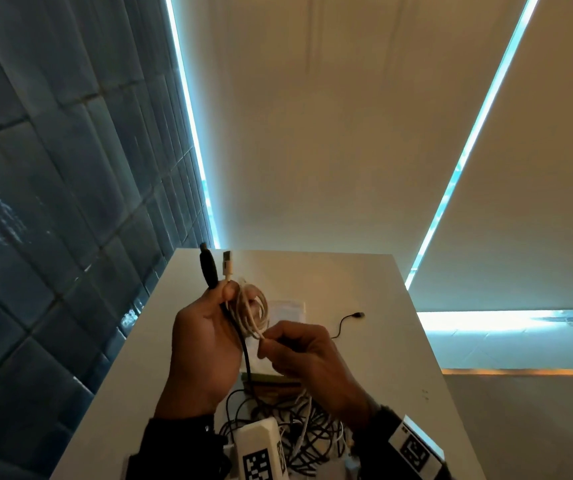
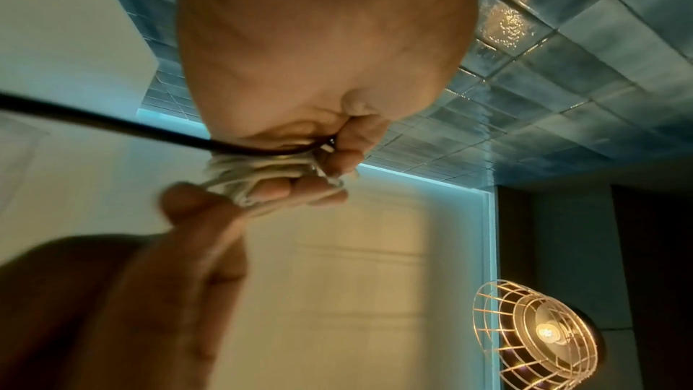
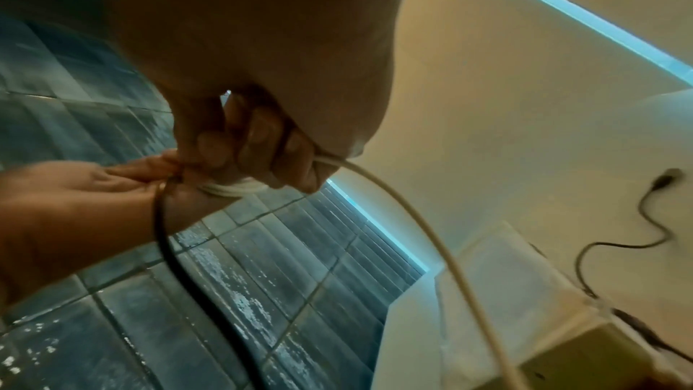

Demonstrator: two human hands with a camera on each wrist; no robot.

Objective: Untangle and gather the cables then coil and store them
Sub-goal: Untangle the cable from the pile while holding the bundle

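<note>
midway through coiling, a thin white usb cable (image 1: 251, 308) hangs in loops above the white table (image 1: 364, 358), its plug up. the left hand (image 1: 203, 341) grips coil and thick black cable (image 1: 243, 344); the right hand (image 1: 299, 351) pinches the loose white strand. next, likely another wrap, kept snug. more tangled cables (image 1: 299, 438) wait below.

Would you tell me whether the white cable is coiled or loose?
Partly coiled: loops of the white cable hang from the left hand; the right hand pinches its loose end.
</note>
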